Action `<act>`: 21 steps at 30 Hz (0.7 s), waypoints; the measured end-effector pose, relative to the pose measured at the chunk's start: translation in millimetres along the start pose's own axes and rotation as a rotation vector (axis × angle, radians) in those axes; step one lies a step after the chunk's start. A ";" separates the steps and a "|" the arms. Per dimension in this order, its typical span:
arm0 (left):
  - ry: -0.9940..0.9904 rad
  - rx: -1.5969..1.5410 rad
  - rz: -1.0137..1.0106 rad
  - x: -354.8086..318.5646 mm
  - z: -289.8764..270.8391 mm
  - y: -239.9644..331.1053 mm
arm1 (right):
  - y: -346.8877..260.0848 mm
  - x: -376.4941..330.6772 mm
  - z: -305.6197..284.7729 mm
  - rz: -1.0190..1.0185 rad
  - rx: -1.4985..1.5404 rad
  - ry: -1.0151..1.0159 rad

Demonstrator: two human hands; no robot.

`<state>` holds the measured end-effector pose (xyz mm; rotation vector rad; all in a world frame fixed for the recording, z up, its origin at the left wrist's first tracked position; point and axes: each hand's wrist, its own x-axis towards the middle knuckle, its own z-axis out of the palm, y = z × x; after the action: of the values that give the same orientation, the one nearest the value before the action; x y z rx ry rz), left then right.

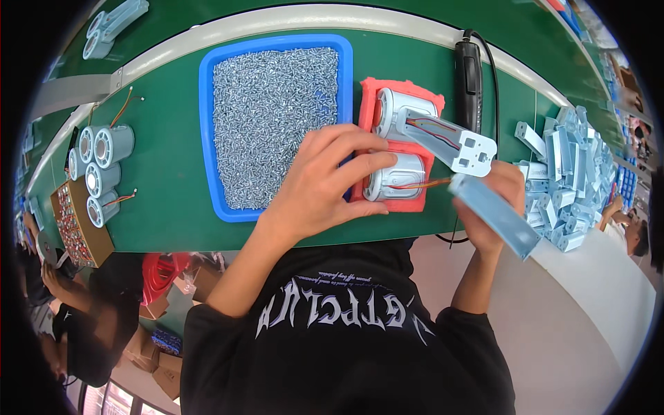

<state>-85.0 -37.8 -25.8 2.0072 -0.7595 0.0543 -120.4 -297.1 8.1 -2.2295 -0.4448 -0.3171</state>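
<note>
Two light blue cylindrical motor housings lie side by side in a red foam holder (pixel 415 205). My left hand (pixel 325 176) grips the nearer housing (pixel 409 168), its thumb and fingers around the left end. Orange and dark wires stick out of that housing to the right. In my right hand (pixel 494 207) is a light blue plastic handle cover (pixel 494 216), a long channel tilted down to the right, its upper end beside the wires. The farther housing (pixel 408 104) has a similar handle attached, with wires inside and a white perforated plate (pixel 474 153) at its end.
A blue tray (pixel 207 138) of small screws stands left of the foam. A black electric screwdriver (pixel 468 79) with a cord lies behind it. Handle covers (pixel 567 173) are heaped at right. Several housings (pixel 114 145) and a cardboard box (pixel 83 232) of small parts sit at left.
</note>
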 end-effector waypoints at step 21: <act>0.080 -0.521 0.111 2.7 -24.0 23.7 | 85.3 1.8 -21.6 0.752 -0.401 0.318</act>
<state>-89.3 -28.3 6.4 1.4607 -0.7436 0.0000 -84.9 -364.6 -35.8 -2.4785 0.6744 -0.3613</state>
